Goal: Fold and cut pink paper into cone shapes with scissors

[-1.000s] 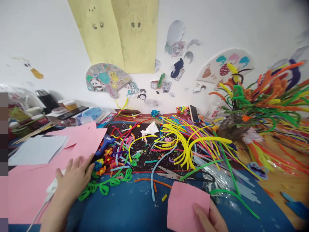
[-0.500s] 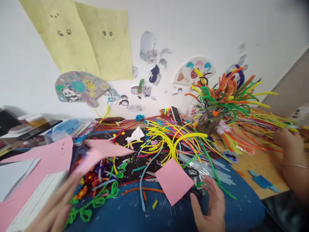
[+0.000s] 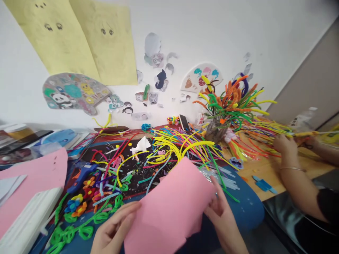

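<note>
Left hand [image 3: 112, 227], right hand [image 3: 221, 215] pinching smooth pink paper [image 3: 169, 208], lower edge uneven; fuzzy yellow stems [image 3: 197, 145] beyond.

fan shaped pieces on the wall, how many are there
2. The panda-decorated fan is at the left, below the yellow sheets; the white fan is right of centre, partly behind the pipe-cleaner bunch. Any fully hidden ones can't be ruled out.

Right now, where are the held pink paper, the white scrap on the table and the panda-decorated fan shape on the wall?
Held pink paper [image 3: 169, 208]: head view, middle of its broad face.
White scrap [image 3: 143, 144]: head view, its crumpled body.
Panda-decorated fan shape [image 3: 75, 91]: head view, turquoise patch near its middle.
</note>
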Motion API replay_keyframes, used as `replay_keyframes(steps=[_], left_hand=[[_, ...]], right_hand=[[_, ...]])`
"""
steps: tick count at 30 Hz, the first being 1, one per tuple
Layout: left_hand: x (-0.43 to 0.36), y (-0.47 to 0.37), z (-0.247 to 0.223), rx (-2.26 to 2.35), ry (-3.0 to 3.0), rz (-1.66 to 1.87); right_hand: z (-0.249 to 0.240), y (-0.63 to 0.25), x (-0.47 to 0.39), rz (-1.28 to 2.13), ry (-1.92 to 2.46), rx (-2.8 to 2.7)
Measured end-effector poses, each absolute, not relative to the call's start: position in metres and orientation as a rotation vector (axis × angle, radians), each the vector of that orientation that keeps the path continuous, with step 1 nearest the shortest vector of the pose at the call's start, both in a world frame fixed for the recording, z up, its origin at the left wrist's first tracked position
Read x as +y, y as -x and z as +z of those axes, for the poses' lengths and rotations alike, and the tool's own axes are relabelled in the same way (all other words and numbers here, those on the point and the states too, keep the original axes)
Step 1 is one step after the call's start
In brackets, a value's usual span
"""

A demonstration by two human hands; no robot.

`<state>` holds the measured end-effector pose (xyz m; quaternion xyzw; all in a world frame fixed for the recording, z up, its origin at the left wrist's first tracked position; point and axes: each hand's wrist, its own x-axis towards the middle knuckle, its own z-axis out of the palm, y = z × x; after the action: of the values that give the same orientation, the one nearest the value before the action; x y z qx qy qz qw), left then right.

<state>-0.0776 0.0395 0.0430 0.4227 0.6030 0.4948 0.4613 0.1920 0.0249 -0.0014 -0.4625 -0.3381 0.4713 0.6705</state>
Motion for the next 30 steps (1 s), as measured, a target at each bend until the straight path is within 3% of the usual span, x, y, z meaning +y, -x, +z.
replay_keyframes(steps=[4, 9, 12, 17, 25, 30], left_hand=[[0.042, 0.077, 0.017, 1.485, -1.017, 1.245], [0.045, 0.074, -0.001, 1.767, -1.338, 1.284], [0.048, 0.075, -0.006, 1.872, -1.536, 1.129], [0.054, 0.076, -0.002, 1.657, -1.765, 0.681], [0.055, 0.034, 0.019, 1.846, -1.924, 0.483], [0.047, 0.009, 0.025, 1.812, -2.323, 0.196]], right_hand=[[0.008, -0.193, 0.022, 1.127, 1.186, -0.727], [0.009, -0.188, 0.022, 0.680, 1.417, -0.791], [0.008, -0.186, 0.019, 0.577, 1.493, -0.853], [0.008, -0.189, 0.011, 0.603, 1.583, -1.048], [0.003, -0.185, 0.006, 0.500, 1.555, -1.340], [0.007, -0.176, 0.001, 0.673, 1.460, -1.425]])
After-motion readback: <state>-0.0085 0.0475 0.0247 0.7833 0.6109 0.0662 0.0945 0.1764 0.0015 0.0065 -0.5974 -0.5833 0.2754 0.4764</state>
